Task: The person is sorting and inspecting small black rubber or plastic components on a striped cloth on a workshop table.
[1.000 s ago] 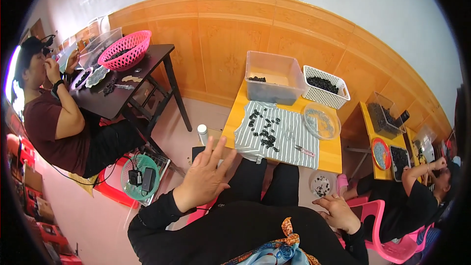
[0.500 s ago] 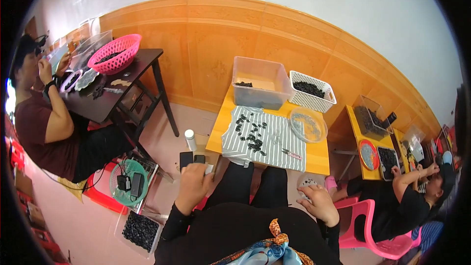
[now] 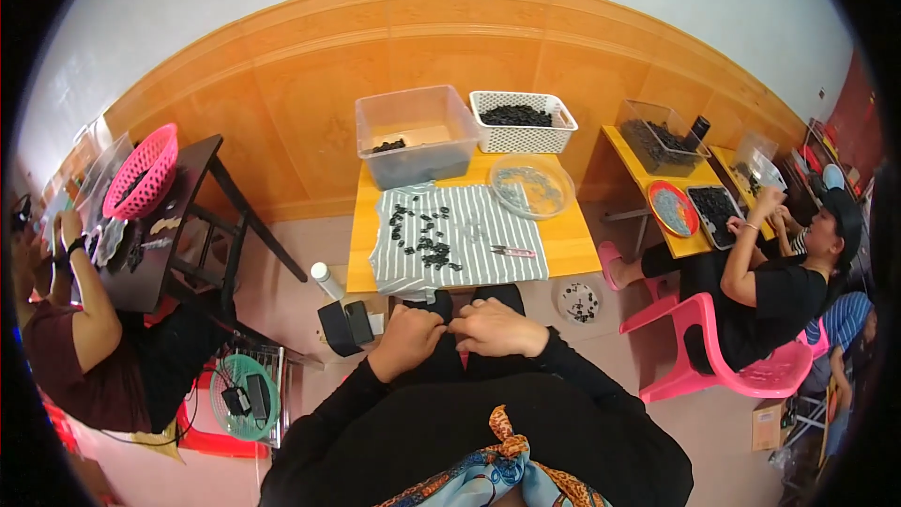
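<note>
Above my lap, my left hand (image 3: pixel 408 340) and my right hand (image 3: pixel 497 327) have come close together, nearly meeting at the fingertips. The fingers of both are curled downward; whatever they may hold is hidden. In front of them a grey-and-white striped cloth (image 3: pixel 507 225) covers part of a yellow table (image 3: pixel 574 249). Small black pieces (image 3: pixel 436 253) lie scattered over its left half. Pink-handled thread snips (image 3: pixel 513 252) rest toward the cloth's right side. Behind the cloth stands a round clear tray (image 3: pixel 532 185) holding small greyish bits.
A clear bin (image 3: pixel 418 145) and a white basket (image 3: pixel 524 136) of black pieces stand at the table's back. On the floor are a white bottle (image 3: pixel 326 280) and a round dish (image 3: pixel 578 303). People sit at tables on either side; a pink chair (image 3: pixel 713 357) is at right.
My hands have moved from wide apart to close together over my lap, their fingers now curled. The view has turned right, so the tables appear further left.
</note>
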`<state>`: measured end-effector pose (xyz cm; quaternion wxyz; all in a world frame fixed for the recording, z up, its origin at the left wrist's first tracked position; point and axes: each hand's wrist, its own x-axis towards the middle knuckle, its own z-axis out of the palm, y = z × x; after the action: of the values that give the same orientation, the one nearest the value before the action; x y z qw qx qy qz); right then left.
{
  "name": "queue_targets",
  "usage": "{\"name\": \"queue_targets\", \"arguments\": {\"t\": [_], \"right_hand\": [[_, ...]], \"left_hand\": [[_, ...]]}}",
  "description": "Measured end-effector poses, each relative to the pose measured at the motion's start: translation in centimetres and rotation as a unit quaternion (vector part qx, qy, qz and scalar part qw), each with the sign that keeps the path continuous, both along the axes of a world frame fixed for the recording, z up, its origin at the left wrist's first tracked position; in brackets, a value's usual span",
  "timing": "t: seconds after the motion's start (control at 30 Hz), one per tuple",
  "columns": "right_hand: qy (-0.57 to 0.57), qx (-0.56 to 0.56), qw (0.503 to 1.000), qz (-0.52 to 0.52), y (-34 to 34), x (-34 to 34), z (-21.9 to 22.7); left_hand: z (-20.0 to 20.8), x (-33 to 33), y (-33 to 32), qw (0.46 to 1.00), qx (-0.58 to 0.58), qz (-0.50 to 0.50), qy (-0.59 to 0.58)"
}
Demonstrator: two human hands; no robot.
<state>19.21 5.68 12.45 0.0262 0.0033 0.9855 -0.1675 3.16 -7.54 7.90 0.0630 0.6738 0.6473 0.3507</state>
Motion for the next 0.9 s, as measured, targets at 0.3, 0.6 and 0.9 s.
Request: {"name": "queue_targets", "arguments": {"t": [0.3,0.6,0.9], "right_hand": [[-0.059,0.020,0.998,0.020,-2.1,-2.3,-7.7],[0.024,-0.316,0.945,-0.080,2.2,1.6,-9.5],[-0.082,-0.190,0.974,-0.090,1.3,-6.3,-10.0]], "left_hand": [[-2.5,1.8,-1.5,0.973,-0.174,0.013,0.149],[-8.6,0.1,0.1,0.959,-0.197,-0.015,-0.203],[-10.7,-2.2,1.4,0.924,-0.308,-0.054,-0.223]]}}
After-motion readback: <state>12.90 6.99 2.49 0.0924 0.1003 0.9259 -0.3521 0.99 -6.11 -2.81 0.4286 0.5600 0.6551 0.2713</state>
